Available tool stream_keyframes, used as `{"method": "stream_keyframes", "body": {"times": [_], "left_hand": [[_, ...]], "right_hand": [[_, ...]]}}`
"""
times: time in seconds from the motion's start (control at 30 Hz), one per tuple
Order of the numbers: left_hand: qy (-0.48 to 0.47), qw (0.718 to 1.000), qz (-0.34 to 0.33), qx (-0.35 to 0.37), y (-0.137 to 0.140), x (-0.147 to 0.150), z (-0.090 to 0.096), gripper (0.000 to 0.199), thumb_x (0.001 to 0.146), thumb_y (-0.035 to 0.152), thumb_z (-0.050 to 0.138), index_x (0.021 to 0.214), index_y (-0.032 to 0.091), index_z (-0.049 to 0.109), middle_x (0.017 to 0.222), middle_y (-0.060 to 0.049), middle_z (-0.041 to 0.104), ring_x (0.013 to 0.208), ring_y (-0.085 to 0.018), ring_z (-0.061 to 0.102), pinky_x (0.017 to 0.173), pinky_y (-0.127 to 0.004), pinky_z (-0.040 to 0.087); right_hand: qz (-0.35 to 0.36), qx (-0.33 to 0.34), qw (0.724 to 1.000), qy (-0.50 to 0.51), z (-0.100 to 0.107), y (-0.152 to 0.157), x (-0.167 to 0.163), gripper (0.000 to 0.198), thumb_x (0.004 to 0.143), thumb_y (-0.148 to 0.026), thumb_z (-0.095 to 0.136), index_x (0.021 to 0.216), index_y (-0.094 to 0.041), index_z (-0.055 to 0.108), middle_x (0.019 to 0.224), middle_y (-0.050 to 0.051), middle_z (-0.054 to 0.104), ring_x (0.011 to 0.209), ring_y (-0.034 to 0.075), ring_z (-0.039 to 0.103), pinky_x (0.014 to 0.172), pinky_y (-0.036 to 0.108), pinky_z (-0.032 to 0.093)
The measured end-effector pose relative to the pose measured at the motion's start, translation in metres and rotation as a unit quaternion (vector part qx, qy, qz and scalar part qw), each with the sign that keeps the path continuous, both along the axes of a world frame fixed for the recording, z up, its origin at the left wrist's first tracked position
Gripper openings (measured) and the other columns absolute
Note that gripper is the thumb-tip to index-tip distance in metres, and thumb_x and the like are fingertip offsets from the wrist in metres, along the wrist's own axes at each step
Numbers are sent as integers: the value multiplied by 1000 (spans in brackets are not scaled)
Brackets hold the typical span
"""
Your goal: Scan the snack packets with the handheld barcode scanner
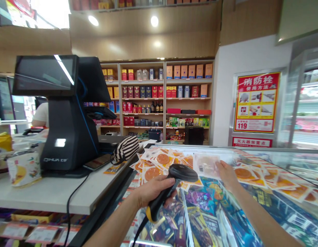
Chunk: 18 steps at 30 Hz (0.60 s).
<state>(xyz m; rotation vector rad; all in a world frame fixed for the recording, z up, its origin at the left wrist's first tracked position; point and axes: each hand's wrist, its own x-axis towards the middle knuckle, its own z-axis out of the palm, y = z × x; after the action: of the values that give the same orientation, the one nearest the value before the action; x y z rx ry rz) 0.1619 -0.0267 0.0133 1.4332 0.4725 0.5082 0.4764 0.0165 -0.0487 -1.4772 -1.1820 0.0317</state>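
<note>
A black barcode scanner (pixel 183 172) with a yellow-trimmed handle is gripped in my left hand (pixel 154 189), its cord trailing down toward me. My right hand (pixel 227 173) pinches the right edge of a flat, pale clear packet (pixel 205 164), just right of the scanner's head. Loose flat packets (pixel 151 174) with round orange-brown pieces in them lie in a pile behind and left of the scanner. More such packets (pixel 251 174) spread to the right of my right hand. All lie on the glass top of a freezer (pixel 174 146) with colourful bags inside.
On the white counter (pixel 63 195) at left stand a black point-of-sale terminal (pixel 68 137), a striped pouch (pixel 126 148) and a white printed bag (pixel 23 168). A cable (pixel 68 202) hangs over the counter's edge. Shelves (pixel 164 99) of boxes line the back; a person (pixel 40 115) is partly visible far left.
</note>
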Motion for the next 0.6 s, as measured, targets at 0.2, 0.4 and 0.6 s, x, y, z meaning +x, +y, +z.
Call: {"method": "stream_keyframes", "body": {"times": [0.2, 0.4, 0.6], "left_hand": [[18, 999, -34, 14, 0, -1, 2, 25, 69, 38, 49, 74, 13, 48, 59, 0, 49, 42, -5, 44, 38, -17, 28], [11, 1000, -19, 15, -2, 3, 0, 25, 71, 37, 46, 80, 13, 50, 60, 0, 49, 43, -6, 43, 38, -17, 30], [-7, 1000, 20, 14, 3, 1, -1, 28, 72, 40, 44, 77, 13, 49, 60, 1, 48, 42, -6, 44, 40, -18, 32]], "right_hand": [[-3, -22, 1000, 3, 5, -4, -4, 29, 66, -40, 36, 65, -18, 56, 46, -2, 52, 47, 12, 44, 44, 22, 30], [-9, -41, 999, -16, 2, -6, -6, 32, 68, -41, 34, 66, -17, 55, 46, -2, 50, 46, 12, 43, 43, 22, 28], [-105, -43, 991, -75, 12, -13, -4, 36, 74, -37, 29, 72, -15, 57, 51, 2, 54, 52, 15, 49, 48, 23, 35]]}}
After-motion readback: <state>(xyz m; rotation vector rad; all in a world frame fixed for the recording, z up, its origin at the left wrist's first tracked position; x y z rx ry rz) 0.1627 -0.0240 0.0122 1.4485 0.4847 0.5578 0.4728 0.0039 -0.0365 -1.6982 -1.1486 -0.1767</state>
